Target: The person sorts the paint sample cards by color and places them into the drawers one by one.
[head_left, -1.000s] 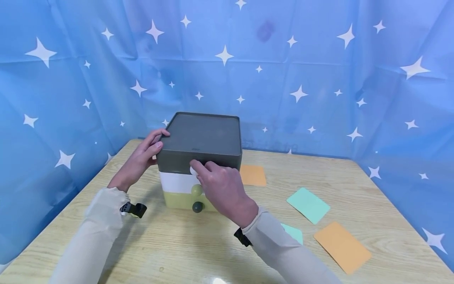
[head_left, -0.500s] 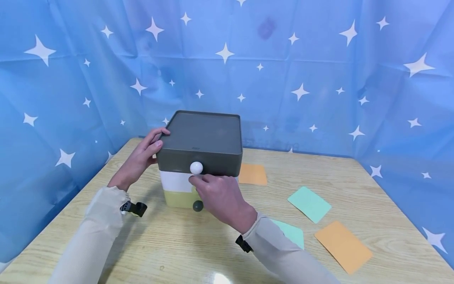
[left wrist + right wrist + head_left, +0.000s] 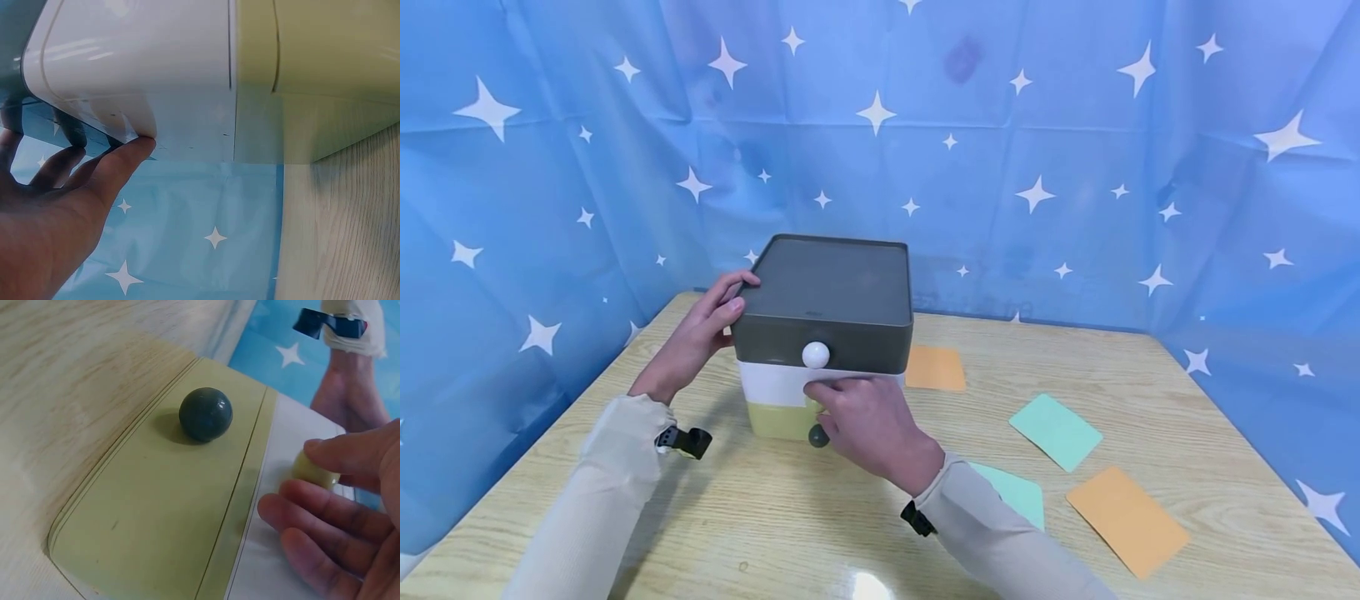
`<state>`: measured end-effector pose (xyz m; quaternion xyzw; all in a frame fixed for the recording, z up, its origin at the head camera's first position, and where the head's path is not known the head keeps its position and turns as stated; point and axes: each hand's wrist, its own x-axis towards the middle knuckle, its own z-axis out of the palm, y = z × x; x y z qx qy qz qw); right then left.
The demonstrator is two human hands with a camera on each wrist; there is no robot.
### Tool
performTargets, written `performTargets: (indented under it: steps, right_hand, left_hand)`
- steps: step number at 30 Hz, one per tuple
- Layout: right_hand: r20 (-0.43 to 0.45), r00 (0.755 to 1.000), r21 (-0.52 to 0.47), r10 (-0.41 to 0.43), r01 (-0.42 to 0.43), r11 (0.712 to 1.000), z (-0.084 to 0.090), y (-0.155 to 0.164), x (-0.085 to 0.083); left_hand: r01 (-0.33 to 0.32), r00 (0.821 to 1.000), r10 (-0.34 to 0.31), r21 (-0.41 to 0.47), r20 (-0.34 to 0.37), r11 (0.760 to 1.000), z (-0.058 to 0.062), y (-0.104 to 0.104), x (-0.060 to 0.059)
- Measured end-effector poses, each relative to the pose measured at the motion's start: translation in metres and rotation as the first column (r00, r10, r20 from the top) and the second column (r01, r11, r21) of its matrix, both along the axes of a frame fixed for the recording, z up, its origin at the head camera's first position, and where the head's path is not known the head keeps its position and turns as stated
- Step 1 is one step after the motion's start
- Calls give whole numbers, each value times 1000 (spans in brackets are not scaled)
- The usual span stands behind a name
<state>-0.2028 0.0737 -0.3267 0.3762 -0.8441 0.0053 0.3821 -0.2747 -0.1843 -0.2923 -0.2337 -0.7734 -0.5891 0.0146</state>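
Note:
A small three-tier drawer unit (image 3: 835, 279) stands on the table, its drawers dark grey, white (image 3: 769, 383) and yellow-green (image 3: 775, 422) from top to bottom. The right hand (image 3: 876, 429) pinches the yellow knob (image 3: 315, 472) of the white drawer between thumb and fingers, largely covering it in the head view. Above it, the white knob (image 3: 816, 355) sits on the grey drawer; below it, the dark knob (image 3: 205, 414) on the yellow-green one. The left hand (image 3: 692, 337) rests extended fingers against the unit's left side near the top; its fingertips touch the glossy wall in the left wrist view.
Orange cards lie behind the unit (image 3: 936, 368) and at the front right, where another orange card (image 3: 1127, 521) sits near a green card (image 3: 1056, 432). A second green card (image 3: 1013, 492) is partly under the right forearm. A blue star-patterned curtain (image 3: 880, 167) surrounds the wooden table (image 3: 760, 517).
The right hand has moved down from the white knob on the grey drawer to the yellow knob on the white drawer, uncovering the white knob. The left hand keeps its place.

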Motion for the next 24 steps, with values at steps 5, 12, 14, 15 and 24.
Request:
performTargets:
  steps: [5, 12, 14, 15, 24]
  right_hand:
    - [23, 1000, 5, 2, -2, 1000, -2, 1, -2]
    - [35, 999, 18, -5, 4, 1000, -2, 1, -2]
    - [43, 999, 21, -5, 4, 1000, -2, 1, -2]
    - [48, 999, 22, -5, 4, 1000, -1, 0, -2]
    - [92, 996, 16, -7, 6, 1000, 0, 0, -1]
  left_hand:
    - [0, 1000, 0, 8, 2, 1000, -1, 0, 0]
    - [2, 1000, -2, 7, 6, 1000, 0, 1, 1]
    - [-1, 1000, 1, 3, 5, 1000, 0, 1, 1]
    - [-3, 1000, 3, 2, 5, 1000, 0, 1, 1]
    - [-7, 1000, 7, -8, 9, 1000, 0, 1, 1]
